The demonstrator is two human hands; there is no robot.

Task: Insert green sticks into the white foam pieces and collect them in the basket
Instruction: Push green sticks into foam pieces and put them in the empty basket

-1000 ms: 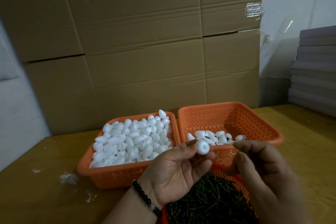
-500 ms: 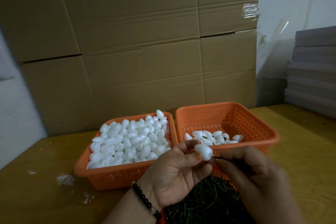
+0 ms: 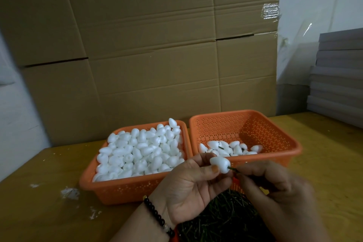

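Left hand (image 3: 188,188) pinches foam piece (image 3: 220,164); right hand (image 3: 275,188) pinches green stick (image 3: 232,169) entering it.

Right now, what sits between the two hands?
In the head view, a white foam piece pinched by the left hand, with a green stick running from it into the right hand.

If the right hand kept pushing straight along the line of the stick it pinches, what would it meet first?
The right hand points its green stick left into the foam piece that the left hand pinches. It would likely meet that piece first, then the left fingers behind it, though depth is unclear.
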